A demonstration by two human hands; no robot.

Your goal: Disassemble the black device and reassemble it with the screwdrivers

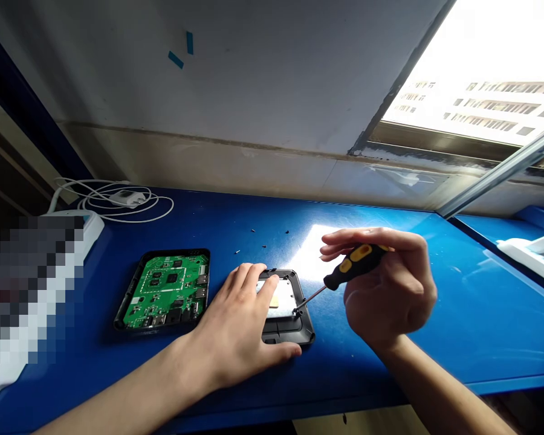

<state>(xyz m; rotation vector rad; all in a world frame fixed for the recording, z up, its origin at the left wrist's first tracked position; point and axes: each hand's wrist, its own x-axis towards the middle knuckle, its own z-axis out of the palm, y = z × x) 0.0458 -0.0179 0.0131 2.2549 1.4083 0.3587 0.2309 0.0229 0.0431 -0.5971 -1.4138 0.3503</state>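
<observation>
My right hand [390, 290] is closed around a black and yellow screwdriver [356, 263]. Its shaft slants down to the left, and the tip meets the right front corner of a silver metal plate [278, 311]. That plate sits inside a black plastic cover [301, 329] and carries a small yellowish pad [274, 300]. Across the cover's left side lies my left hand [242, 314], fingers spread, pressing it against the table; it hides that part. To the left is a black case half with a green circuit board [172, 287] inside.
Several small screws [263, 246] lie on the blue table [457, 290] behind the cover. A coiled white cable with a charger [127, 198] is at the back left. A white-framed device [93, 226], partly pixelated, stands at the left; another white object [535, 254] is at the right edge.
</observation>
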